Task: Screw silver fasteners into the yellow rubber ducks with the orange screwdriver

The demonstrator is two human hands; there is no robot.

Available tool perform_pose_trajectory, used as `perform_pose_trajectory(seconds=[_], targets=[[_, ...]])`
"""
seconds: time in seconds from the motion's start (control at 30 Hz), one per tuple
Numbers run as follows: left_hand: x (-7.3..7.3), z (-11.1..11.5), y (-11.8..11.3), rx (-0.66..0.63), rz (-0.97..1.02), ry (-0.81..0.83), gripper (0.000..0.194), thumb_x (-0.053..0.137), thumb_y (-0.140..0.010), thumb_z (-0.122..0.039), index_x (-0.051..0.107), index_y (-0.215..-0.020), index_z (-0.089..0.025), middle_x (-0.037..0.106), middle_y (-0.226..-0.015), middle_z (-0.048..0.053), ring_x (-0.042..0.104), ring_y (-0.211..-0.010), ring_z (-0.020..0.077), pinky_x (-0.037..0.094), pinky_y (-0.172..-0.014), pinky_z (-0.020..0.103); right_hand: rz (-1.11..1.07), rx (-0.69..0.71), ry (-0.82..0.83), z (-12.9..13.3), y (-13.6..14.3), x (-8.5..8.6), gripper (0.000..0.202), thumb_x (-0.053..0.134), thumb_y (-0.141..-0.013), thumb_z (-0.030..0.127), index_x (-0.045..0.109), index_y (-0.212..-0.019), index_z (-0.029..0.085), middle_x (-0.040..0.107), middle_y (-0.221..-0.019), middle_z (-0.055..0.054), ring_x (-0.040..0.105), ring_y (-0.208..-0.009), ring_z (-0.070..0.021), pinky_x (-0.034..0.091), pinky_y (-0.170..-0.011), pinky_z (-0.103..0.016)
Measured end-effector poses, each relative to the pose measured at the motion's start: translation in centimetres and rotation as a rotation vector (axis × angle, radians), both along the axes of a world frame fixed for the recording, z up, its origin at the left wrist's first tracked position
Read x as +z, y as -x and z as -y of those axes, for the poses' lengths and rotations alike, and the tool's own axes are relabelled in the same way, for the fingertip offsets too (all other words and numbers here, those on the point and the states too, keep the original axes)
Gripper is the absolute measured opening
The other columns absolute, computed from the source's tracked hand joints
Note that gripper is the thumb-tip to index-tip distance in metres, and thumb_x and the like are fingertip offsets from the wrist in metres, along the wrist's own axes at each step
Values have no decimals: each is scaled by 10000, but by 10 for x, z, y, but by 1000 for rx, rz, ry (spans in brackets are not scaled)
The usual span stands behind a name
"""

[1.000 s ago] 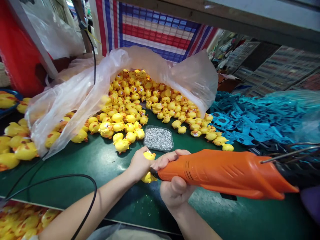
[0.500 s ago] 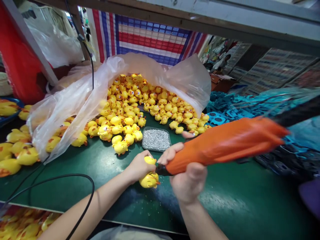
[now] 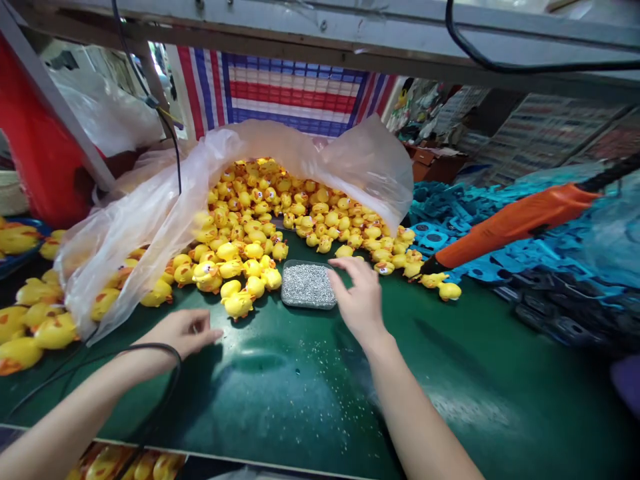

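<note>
My right hand [image 3: 359, 295] reaches over the right edge of a clear tray [image 3: 309, 305], thumb and fingers apart with nothing between them. Small silvery metal pieces [image 3: 307, 283], apparently screws, fill the tray. My left hand [image 3: 183, 332] hovers over the left of the green table, its fingers loosely curled and no object visible in it. An orange-wrapped power screwdriver [image 3: 515, 227] hangs at the right, its dark tip close to several yellow toy ducks [image 3: 450, 291]. A large pile of toy ducks [image 3: 250, 220] spills from a clear plastic bag [image 3: 150, 193] behind the tray.
A black cable [image 3: 179, 373] loops across my left forearm. Blue plastic parts [image 3: 465, 233] and black parts [image 3: 545, 313] lie at the right. More ducks [image 3: 130, 463] sit below the front edge of the table [image 3: 280, 400]. A metal beam [image 3: 310, 47] crosses overhead.
My right hand has let go of the screwdriver, which now hangs farther right, and has moved to the tray. My left hand has moved left and no longer holds a toy duck.
</note>
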State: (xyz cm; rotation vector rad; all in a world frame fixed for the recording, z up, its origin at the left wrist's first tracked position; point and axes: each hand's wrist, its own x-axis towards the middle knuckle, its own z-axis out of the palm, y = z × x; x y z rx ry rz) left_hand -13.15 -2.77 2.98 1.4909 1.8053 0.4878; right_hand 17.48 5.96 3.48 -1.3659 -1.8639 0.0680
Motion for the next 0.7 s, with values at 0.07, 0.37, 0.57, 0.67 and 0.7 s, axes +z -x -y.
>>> perform_pose_trajectory(seconds=[0.07, 0.37, 0.57, 0.67, 0.7], targets=[[-7, -24, -10, 43, -186, -111, 331, 525, -749, -540, 547, -732, -210, 637, -648, 25, 584, -623, 210, 399, -592, 280, 121, -4, 229, -17, 7, -15, 109, 598, -832, 248, 693, -838, 196, 701, -938, -93, 579, -961, -274, 331, -872, -462], [-17, -80, -40, 52, -464, -24, 420, 529, -767, -518, 583, -980, -160, 702, -1006, 183, 658, -936, 339, 429, -671, 320, 121, -59, 408, -33, 5, -34, 183, 555, -842, 177, 646, -683, 178, 727, -855, -66, 613, -872, -223, 255, -814, -386], [-14, -70, -56, -35, -337, -14, 423, 660, -649, -429, 570, -972, -171, 700, -909, 101, 653, -823, 268, 418, -636, 280, -72, 28, 381, -34, -3, -30, 168, 503, -842, 254, 641, -769, 192, 712, -827, -47, 620, -767, -192, 370, -762, -329], [1, -57, -70, -13, -295, -57, 369, 643, -648, -350, 556, -960, -173, 672, -859, 79, 630, -796, 261, 401, -634, 285, -176, 79, 381, -35, -5, -32, 174, 496, -818, 280, 635, -763, 190, 688, -758, -42, 603, -697, -186, 414, -691, -303], [5, -54, -76, 3, -276, -81, 353, 639, -645, -320, 552, -955, -173, 657, -826, 67, 621, -779, 255, 396, -634, 286, -209, 90, 382, -35, -5, -33, 177, 497, -811, 293, 631, -760, 189, 676, -736, -40, 595, -677, -184, 421, -672, -299]])
